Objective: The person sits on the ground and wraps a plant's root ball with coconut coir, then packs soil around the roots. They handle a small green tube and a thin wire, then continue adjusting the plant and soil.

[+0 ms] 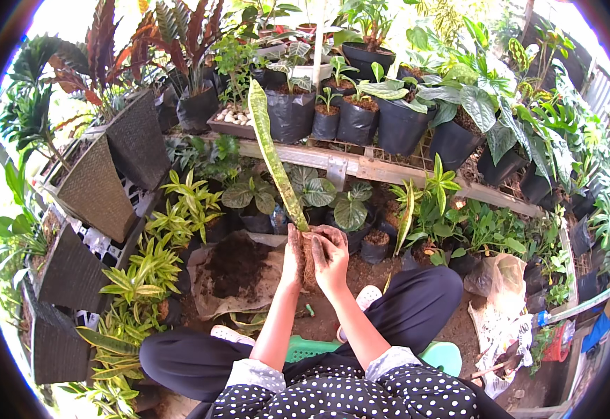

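Both my hands, smeared with dark soil, are raised in front of my lap at the base of a snake plant leaf (272, 152). The long mottled green leaf stands up from between them, leaning to the left. My left hand (295, 254) closes on the left side of its base. On the right, the bent fingers of my right hand (327, 254) press against the base and its brown, fibrous root mass (309, 262), which hangs between my palms. Behind my left hand, dark potting soil (239, 264) lies on a spread sack (205, 301) on the ground.
A wooden-edged shelf (378, 170) holds black potted plants ahead. Textured planters (95, 188) line the left, beside yellow-green plants (142, 272). A crumpled plastic sack (499, 319) and a red basket (557, 343) are at right. A green plastic stool (441, 357) is beneath me.
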{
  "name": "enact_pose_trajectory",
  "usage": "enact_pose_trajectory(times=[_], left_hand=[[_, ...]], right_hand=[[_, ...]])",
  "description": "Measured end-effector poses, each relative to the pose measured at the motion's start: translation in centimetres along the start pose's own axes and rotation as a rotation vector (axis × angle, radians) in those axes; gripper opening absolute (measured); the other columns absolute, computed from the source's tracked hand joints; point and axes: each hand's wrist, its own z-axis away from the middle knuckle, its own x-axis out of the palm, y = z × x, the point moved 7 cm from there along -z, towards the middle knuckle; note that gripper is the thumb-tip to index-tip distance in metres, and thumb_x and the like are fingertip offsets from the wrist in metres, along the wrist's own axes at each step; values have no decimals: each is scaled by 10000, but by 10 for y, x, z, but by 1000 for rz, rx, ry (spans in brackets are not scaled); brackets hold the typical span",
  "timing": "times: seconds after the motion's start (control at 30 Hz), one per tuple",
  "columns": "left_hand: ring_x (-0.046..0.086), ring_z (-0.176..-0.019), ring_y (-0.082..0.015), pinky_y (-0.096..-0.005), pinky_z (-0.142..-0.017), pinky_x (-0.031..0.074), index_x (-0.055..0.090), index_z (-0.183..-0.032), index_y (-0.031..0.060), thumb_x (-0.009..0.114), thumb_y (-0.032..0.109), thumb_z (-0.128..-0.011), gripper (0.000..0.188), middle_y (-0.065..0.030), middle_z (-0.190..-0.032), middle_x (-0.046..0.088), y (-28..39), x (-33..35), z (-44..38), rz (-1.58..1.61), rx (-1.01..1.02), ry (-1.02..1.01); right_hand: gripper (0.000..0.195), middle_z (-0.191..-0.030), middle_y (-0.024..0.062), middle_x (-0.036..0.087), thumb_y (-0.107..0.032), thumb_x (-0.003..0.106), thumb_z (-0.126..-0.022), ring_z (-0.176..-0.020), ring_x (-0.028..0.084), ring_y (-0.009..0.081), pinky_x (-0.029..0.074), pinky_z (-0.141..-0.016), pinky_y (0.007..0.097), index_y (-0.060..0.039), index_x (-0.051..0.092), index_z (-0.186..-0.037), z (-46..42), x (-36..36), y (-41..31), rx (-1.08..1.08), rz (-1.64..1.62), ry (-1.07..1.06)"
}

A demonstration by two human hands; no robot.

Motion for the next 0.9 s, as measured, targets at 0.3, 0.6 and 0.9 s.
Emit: enact_pose_trajectory(times=[0.3,0.6,0.9], left_hand=[[534,-1044,-214,-332,-987,374,484,-1239,58,234,646,-948,702,-72,-1121,554,8,9,7,-134,7,-3],[581,-1071,-207,-322,-890,478,520,-1281,51,330,506,-974,582,-98,-1204,590,23,37,9,40,-27,-125],[618,-836,-123,-275,-722,512,564,-1111,63,503,365,-973,338,-30,-969,628,9,6,5,78,8,-78]], right_hand=[[127,-986,131,671,-59,597,-872,-964,627,276,476,-869,337,21,683,-920,1,7,14,14,-64,14],[254,-1049,110,649,-184,536,-969,-958,622,189,481,-881,323,24,672,-1022,9,17,46,665,-933,154],[290,-1291,89,535,-211,479,-981,-1233,444,218,315,-1058,370,0,657,-1071,-9,-2,-1,65,-24,-118]])
